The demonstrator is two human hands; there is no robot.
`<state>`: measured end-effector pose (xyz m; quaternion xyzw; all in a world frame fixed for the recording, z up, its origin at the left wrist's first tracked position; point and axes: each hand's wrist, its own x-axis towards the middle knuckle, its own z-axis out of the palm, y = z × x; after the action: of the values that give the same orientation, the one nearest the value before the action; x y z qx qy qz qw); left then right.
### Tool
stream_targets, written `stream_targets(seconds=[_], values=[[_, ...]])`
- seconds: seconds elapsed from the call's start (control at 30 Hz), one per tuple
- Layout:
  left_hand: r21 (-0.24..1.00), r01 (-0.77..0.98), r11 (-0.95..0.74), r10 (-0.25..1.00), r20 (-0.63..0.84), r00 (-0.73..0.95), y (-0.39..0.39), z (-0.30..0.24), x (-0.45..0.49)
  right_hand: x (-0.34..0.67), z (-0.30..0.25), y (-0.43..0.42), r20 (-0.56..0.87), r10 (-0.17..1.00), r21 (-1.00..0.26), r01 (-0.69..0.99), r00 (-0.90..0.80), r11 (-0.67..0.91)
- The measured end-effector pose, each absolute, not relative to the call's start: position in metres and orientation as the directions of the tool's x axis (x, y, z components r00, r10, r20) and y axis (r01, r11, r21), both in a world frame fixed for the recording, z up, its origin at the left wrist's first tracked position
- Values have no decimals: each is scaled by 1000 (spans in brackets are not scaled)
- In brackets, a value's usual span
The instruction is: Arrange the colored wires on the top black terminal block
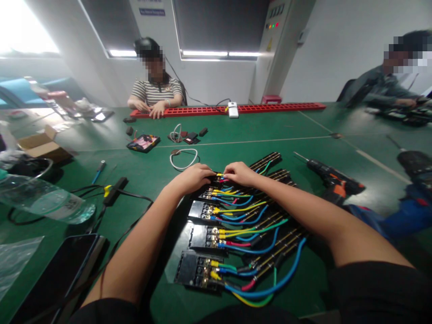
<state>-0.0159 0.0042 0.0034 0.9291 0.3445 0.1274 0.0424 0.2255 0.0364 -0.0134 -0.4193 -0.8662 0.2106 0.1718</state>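
Green table (270,130); row of black terminal blocks (202,238) down the near middle, nearer ones already carrying yellow, blue, green and red wires (249,225), so wiring judged mostly done, farthest block left. Left hand (194,176) and right hand (240,173) meeting over that farthest block, fingertips pressed together, pinching a yellow-sleeved wire end (220,175) between them. Cordless drill (334,177) lying untouched just right.
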Motion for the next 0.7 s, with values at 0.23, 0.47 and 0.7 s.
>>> stream_targets(seconds=[0.23, 0.47, 0.7], values=[[173, 638, -751, 661, 203, 723, 5, 3, -18, 225, -14, 36, 134, 805, -528, 646, -578, 552], [181, 641, -746, 666, 198, 719, 7, 1, -19, 224, -17, 37, 141, 805, -565, 621, -576, 543], [184, 645, -741, 671, 200, 714, 8, 0, -18, 224, -20, 37, 155, 813, -607, 595, -561, 526]])
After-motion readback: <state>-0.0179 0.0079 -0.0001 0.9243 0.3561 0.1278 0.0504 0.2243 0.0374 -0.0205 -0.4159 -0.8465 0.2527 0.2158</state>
